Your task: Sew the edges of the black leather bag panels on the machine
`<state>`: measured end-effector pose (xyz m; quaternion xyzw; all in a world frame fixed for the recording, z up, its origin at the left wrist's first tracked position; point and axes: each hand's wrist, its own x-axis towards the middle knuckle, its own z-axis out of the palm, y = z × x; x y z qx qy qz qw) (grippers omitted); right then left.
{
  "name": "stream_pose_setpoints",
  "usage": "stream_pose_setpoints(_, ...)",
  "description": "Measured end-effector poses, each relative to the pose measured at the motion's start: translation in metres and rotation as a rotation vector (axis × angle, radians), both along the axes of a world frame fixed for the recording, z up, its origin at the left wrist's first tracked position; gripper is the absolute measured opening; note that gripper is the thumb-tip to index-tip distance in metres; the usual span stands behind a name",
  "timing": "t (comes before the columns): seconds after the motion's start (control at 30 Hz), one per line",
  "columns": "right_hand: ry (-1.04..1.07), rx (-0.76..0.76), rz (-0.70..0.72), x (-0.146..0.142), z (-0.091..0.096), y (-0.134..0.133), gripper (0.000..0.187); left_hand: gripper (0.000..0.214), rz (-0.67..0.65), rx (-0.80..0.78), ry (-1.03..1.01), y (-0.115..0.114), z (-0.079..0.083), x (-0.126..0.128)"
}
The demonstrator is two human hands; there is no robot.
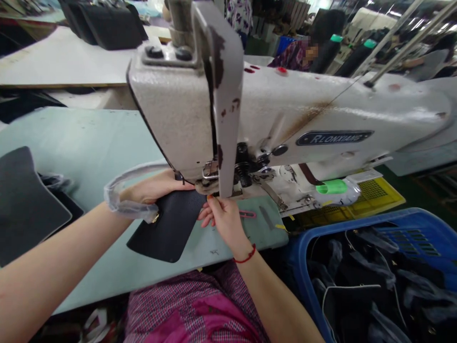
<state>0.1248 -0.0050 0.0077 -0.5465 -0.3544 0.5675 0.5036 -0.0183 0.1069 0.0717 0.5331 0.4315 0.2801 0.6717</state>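
A black leather piece (167,228) with a plastic-wrapped handle (123,193) lies on the pale green table (85,147), its far edge under the head of a grey sewing machine (285,114). My left hand (153,186) rests on top of the piece beside the handle, its fingers reaching under the machine head and partly hidden. My right hand (221,216) pinches the piece's right edge just below the needle area, fingers closed on it.
Dark cut pieces (24,200) are stacked at the table's left. A blue crate (374,267) of black parts stands at lower right, a yellow tray (374,193) behind it. Another person (300,55) sits beyond the machine.
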Motion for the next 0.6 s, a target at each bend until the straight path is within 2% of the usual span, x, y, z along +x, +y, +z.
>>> stream_pose_setpoints(0.1,-0.024,0.019,-0.020,0.000,0.001,-0.001,0.042,0.046,-0.209,0.047,0.033,0.003,-0.017,-0.008)
stream_pose_setpoints(0.2,-0.051,0.029,-0.021,0.001,0.000,-0.001,0.042,0.046,-0.244,0.086,0.022,0.003,-0.027,-0.012)
stream_pose_setpoints(0.4,-0.059,0.032,-0.023,0.001,-0.004,-0.002,0.043,0.052,-0.275,0.063,0.026,0.006,-0.023,-0.009)
stream_pose_setpoints(0.6,-0.064,0.039,-0.022,0.000,-0.002,-0.003,0.040,0.059,-0.285,0.046,0.018,0.014,-0.030,-0.012)
